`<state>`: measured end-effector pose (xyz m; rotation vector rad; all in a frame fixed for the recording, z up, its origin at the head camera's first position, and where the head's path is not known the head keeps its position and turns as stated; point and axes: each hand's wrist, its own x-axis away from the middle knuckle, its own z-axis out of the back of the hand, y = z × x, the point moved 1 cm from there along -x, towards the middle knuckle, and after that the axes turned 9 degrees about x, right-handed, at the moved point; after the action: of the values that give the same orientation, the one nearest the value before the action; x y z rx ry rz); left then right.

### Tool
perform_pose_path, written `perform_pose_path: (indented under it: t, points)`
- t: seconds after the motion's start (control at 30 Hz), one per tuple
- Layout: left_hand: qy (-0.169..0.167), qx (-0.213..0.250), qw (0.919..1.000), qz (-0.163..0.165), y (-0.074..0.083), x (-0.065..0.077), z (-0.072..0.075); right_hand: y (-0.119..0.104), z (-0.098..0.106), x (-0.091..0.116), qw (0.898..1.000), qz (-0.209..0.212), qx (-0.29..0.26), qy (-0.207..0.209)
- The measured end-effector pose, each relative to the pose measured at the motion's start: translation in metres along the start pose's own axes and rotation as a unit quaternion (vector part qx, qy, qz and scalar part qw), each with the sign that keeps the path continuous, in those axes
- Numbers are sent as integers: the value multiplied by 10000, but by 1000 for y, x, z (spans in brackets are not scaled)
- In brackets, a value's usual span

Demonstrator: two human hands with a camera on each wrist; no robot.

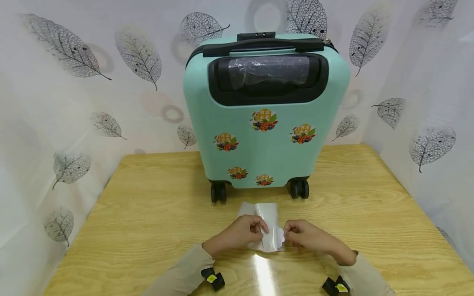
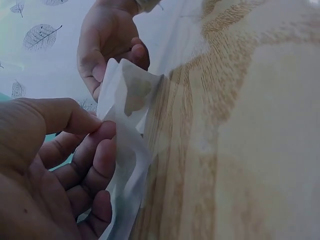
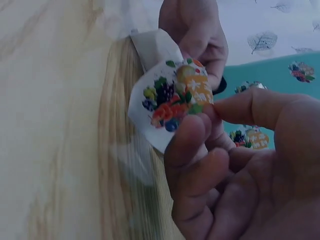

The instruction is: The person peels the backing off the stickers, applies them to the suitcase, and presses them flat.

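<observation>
A white backing sheet (image 1: 269, 216) is folded over low above the wooden table, in front of a mint green suitcase (image 1: 255, 158). My left hand (image 1: 245, 231) pinches the sheet between thumb and forefinger, its other fingers curled loosely behind. From the other side my right hand (image 1: 304, 235) pinches the edge of a sticker (image 3: 167, 102) between thumb and fingertips. Colourful fruit and orange lettering face the right wrist camera. The sticker's pale back shows in the left wrist view. It overlaps the folded sheet at the right side.
The suitcase stands upright on black wheels (image 1: 299, 188) at the table's back. Several round fruit stickers (image 1: 264, 120) are on its front, below a black handle recess (image 1: 268, 98). A leaf-patterned cloth (image 1: 148, 111) surrounds the wooden table (image 1: 148, 197) at the back and sides.
</observation>
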<state>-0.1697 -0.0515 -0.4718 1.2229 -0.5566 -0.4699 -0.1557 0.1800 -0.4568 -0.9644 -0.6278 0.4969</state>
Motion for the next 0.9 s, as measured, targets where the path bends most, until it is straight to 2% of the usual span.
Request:
perform_pose_path:
  t: [0.33, 0.9]
  points:
    - [-48, -254, 9996, 149, 1, 0, 2, 7, 13, 6, 9996, -49, -11, -295]
    - [45, -98, 9994, 317, -3, 1, 9, 15, 36, 17, 9994, 66, 136, -311]
